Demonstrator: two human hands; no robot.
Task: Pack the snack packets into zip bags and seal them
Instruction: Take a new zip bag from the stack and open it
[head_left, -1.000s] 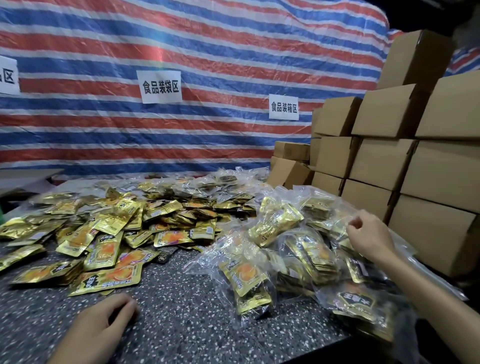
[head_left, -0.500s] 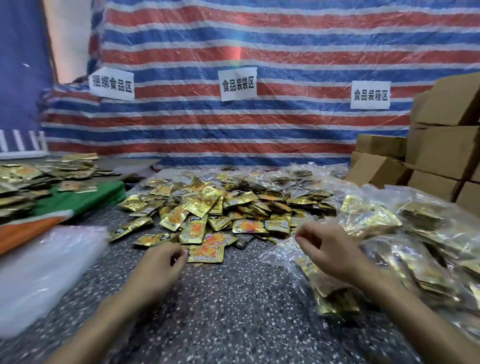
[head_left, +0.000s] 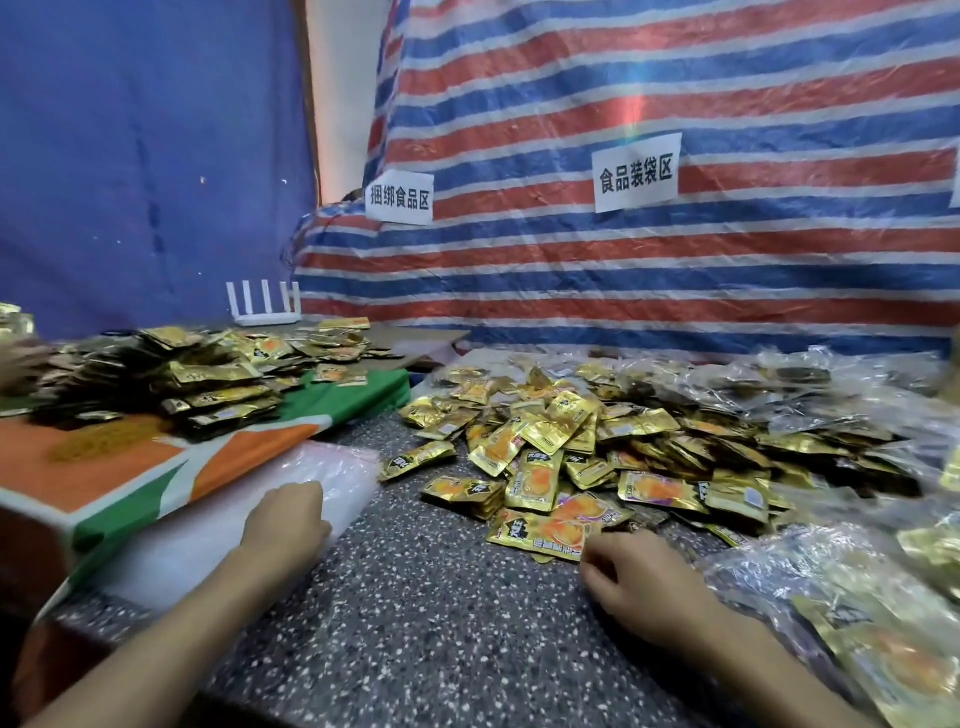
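While your left hand (head_left: 288, 519) lies on the stack of empty zip bags (head_left: 337, 470) at the left edge of the speckled surface (head_left: 415, 649), its knuckles face the camera. Its fingers bend down out of sight over the clear plastic, so you cannot tell whether they pinch a bag or merely rest on it. Your right hand (head_left: 641, 577) sits low over the surface, well apart from the left, with its fingers (head_left: 597, 569) curled inward just beside the nearest gold snack packet (head_left: 558, 530); whether they touch or grasp that packet cannot be told. That packet lies at the near edge of the loose pile of snack packets (head_left: 597, 441) spread over the middle of the surface. Filled zip bags (head_left: 872, 639) lie just to the right of your right hand, and more run along the back right. To the left, a second heap of packets (head_left: 208, 379) rests on an orange, white and green cloth (head_left: 119, 467), right beside the bag stack. Behind hangs a striped tarp (head_left: 623, 291) bearing paper signs (head_left: 636, 174), with a white router (head_left: 264, 306) near its foot.
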